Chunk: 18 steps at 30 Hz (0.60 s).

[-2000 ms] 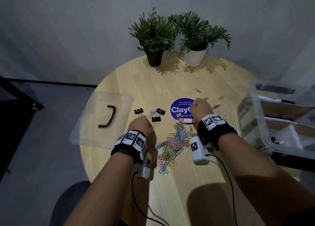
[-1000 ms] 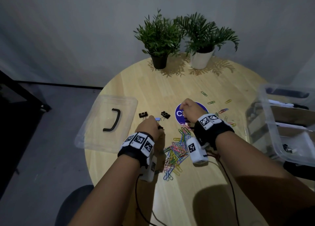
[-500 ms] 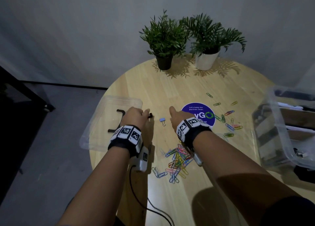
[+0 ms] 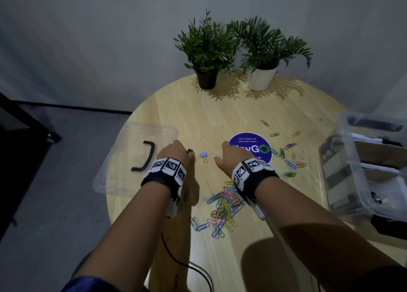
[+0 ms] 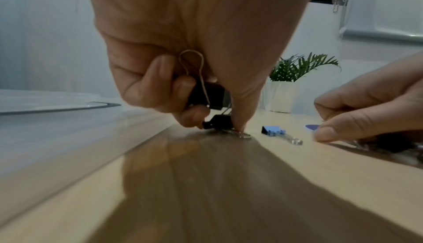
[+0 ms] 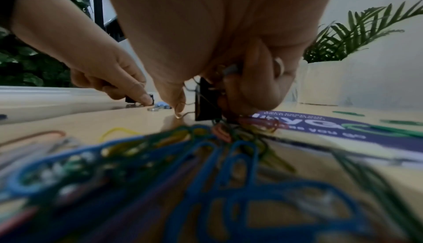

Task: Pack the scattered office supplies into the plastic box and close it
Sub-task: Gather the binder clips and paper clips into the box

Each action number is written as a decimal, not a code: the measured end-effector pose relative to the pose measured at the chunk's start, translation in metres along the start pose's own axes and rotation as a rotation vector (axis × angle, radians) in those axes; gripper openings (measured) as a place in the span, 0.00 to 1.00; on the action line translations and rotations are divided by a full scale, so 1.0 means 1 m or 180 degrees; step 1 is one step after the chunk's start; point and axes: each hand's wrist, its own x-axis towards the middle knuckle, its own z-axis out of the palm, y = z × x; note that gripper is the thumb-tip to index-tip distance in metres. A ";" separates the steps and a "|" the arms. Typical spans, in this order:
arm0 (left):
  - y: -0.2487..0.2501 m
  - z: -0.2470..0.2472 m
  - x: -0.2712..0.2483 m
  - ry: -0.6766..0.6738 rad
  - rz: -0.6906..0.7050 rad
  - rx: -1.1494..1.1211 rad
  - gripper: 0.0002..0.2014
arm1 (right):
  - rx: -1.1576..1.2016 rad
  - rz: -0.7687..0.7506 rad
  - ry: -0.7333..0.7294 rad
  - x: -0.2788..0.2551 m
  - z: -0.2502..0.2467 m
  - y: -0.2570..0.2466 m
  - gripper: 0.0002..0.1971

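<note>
Between both hands lies a pale-blue binder clip (image 4: 204,155).

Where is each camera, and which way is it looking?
Head: worn up high, looks down at the table; both forearms and hands show.
Left wrist: low by the tabletop, looks along the left hand gripping black binder clips.
Right wrist: low over the paper clips, looks along the right hand holding a black clip.
Shared: all three show the blue binder clip.
</note>
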 end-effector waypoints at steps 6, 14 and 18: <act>-0.010 0.001 -0.024 -0.0065 0.0017 -0.0570 0.20 | 0.0385 -0.0041 0.0113 0.000 -0.005 -0.001 0.15; -0.035 -0.010 -0.061 0.0223 0.0052 -0.1662 0.16 | 0.1073 -0.0405 -0.0067 0.006 -0.008 -0.034 0.17; -0.041 -0.009 -0.066 0.0250 0.0100 -0.1810 0.16 | 0.0429 -0.0265 -0.0276 0.005 0.002 -0.050 0.30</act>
